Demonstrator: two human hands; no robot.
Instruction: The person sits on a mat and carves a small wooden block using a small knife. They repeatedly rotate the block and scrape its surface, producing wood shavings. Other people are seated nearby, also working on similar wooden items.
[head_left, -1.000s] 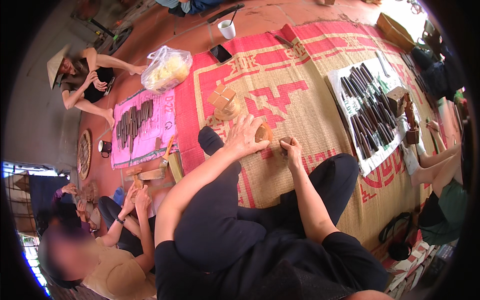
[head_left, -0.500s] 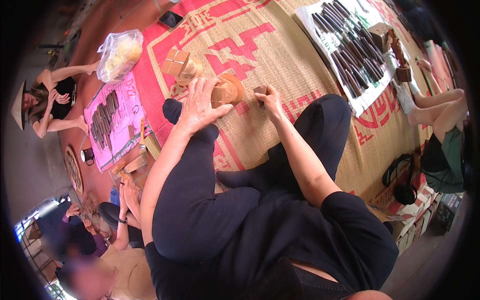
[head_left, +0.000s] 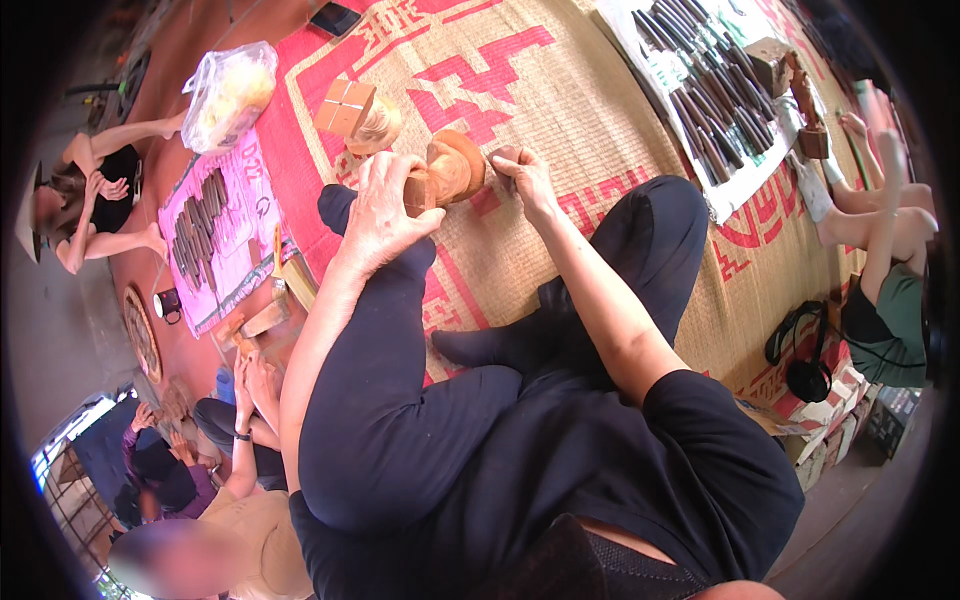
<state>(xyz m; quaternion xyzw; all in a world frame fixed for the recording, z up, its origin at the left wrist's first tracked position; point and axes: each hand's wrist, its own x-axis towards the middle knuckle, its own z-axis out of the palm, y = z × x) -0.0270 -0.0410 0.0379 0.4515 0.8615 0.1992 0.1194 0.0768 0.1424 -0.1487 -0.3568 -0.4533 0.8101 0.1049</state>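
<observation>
My left hand is closed around the blocky end of a carved wooden piece. That piece lies tilted over the mat, its rounded, wider end toward my right hand. My right hand pinches a small dark brown piece close beside the rounded end; fingers hide part of it, so its kind is unclear. Beyond my left hand stands a second wooden piece, with a square block marked by pale crossing lines at one end.
Rows of dark-handled tools lie on a white sheet at the right; more tools rest on a pink sheet at the left. Nearby are a plastic bag, a phone, a mug and headphones. Other people sit on both sides.
The carved piece has tipped, so its side now shows, and its blocky end has come nearer me with my left hand. My right hand has shifted slightly left and away from me.
</observation>
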